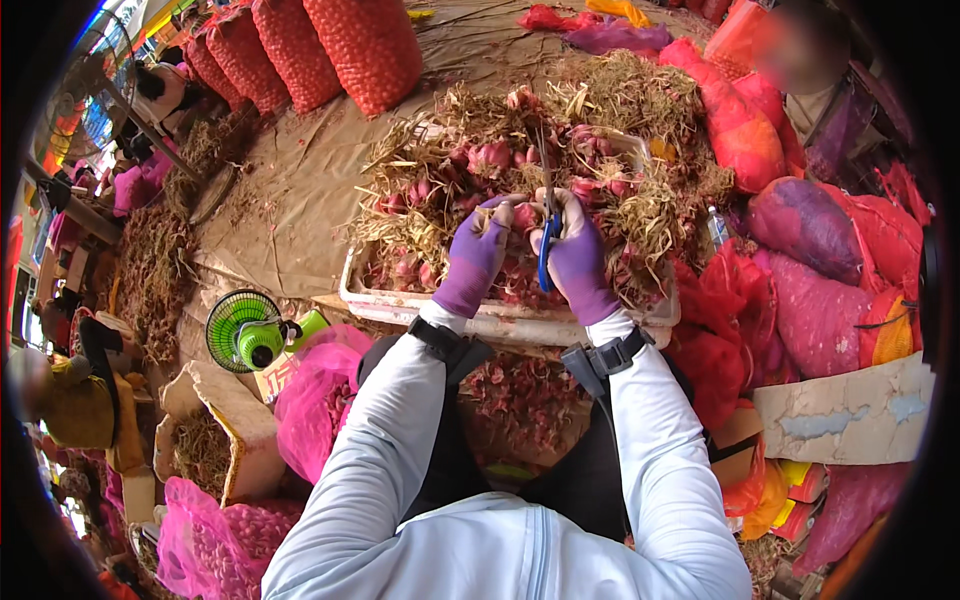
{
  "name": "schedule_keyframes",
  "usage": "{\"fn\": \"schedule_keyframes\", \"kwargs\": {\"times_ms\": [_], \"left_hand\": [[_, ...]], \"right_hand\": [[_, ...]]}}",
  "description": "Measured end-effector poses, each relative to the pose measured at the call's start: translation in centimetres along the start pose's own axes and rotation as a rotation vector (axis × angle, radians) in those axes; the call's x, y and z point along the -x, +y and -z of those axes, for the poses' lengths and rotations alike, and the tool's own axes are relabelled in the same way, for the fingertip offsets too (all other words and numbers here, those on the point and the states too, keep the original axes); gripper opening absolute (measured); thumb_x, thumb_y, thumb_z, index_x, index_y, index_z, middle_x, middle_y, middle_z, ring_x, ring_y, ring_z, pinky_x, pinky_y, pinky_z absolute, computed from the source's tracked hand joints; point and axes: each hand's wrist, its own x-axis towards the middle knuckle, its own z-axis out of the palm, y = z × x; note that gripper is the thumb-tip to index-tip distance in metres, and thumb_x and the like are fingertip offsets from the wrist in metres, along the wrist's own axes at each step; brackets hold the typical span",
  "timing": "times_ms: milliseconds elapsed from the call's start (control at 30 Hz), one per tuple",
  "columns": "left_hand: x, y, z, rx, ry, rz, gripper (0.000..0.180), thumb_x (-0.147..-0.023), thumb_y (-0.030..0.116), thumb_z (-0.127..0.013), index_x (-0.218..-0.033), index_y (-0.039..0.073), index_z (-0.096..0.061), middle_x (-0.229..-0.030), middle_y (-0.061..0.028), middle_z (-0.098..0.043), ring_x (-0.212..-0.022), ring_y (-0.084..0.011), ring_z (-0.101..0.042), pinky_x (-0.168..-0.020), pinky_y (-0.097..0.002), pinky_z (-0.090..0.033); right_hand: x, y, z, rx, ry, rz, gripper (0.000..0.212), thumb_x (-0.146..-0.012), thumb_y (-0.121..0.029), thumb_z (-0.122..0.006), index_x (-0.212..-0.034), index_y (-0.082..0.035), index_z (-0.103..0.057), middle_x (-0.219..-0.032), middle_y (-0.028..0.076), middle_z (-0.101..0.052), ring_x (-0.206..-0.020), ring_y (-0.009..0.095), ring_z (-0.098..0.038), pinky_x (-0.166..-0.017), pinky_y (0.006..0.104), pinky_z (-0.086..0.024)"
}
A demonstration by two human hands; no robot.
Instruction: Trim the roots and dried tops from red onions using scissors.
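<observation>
My right hand (pixel 577 258), in a purple glove, grips a pair of scissors (pixel 547 250) by its blue handles, blades pointing away from me. Close beside it my left hand (pixel 474 256), gloved the same way, is closed with its fingertips around a small pinkish shallot (pixel 525 216). Both hands are above a white tray (pixel 480 325) heaped with red shallots (pixel 490 157) that carry dry, straw-coloured tops and roots. The fingertips partly hide the held shallot.
Tall red mesh sacks (pixel 365 50) of shallots stand at the far left. A green fan (pixel 243 332), a cardboard box (pixel 245 440) and pink mesh bags (pixel 325 395) lie left of me. Filled bags (pixel 820 310) crowd the right. Trimmings (pixel 525 400) lie below the tray.
</observation>
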Motion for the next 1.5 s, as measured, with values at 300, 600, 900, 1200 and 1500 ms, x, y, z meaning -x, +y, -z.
{"fn": "schedule_keyframes", "kwargs": {"times_ms": [300,600,900,1200,1500], "left_hand": [[-0.1,-0.6,0.6,0.015,-0.195,-0.167,0.034,-0.089,0.010,-0.060,-0.121,0.003,-0.051,-0.095,-0.0013,-0.063,-0.074,-0.0073,-0.062,-0.061,-0.0195,-0.050],[-0.7,-1.8,0.9,-0.649,-0.071,-0.427,0.031,-0.085,0.003,-0.059,-0.115,0.001,-0.052,-0.102,-0.0043,-0.060,-0.090,-0.0114,-0.057,-0.079,-0.0256,-0.047],[0.0,0.1,0.5,-0.674,-0.121,-0.661,0.039,-0.079,0.002,-0.065,-0.118,0.004,-0.056,-0.099,-0.0082,-0.062,-0.090,-0.0137,-0.059,-0.079,-0.0283,-0.048],[0.4,0.3,0.4,-0.281,-0.219,-0.244,0.049,-0.085,0.003,-0.060,-0.131,0.006,-0.046,-0.085,0.0034,-0.058,-0.067,-0.0033,-0.051,-0.061,-0.0190,-0.044],[0.0,0.0,0.0,-0.809,-0.009,-0.488,0.039,-0.083,0.002,-0.058,-0.121,0.005,-0.053,-0.088,-0.0077,-0.061,-0.072,-0.0122,-0.057,-0.067,-0.0255,-0.047]], "right_hand": [[0.3,-0.8,0.4,-0.267,0.017,-0.039,0.042,-0.073,0.007,-0.061,-0.112,-0.007,-0.054,-0.088,0.000,-0.060,-0.074,0.005,-0.055,-0.066,0.0209,-0.046],[0.6,-2.0,0.7,0.206,0.058,0.315,0.042,-0.074,0.002,-0.066,-0.113,-0.007,-0.053,-0.094,0.010,-0.063,-0.087,0.019,-0.064,-0.076,0.0301,-0.049],[0.2,-1.1,1.0,0.186,0.059,0.103,0.044,-0.078,0.003,-0.060,-0.119,-0.002,-0.047,-0.087,0.002,-0.060,-0.076,0.010,-0.058,-0.069,0.0252,-0.049],[0.2,-3.3,2.0,-0.031,0.002,0.069,0.037,-0.075,0.001,-0.064,-0.109,-0.009,-0.054,-0.085,0.005,-0.066,-0.078,0.018,-0.065,-0.071,0.0285,-0.050],[1.0,-3.2,1.2,0.300,0.084,0.477,0.040,-0.072,0.000,-0.067,-0.109,-0.009,-0.056,-0.097,0.011,-0.064,-0.088,0.032,-0.062,-0.075,0.0372,-0.050]]}}
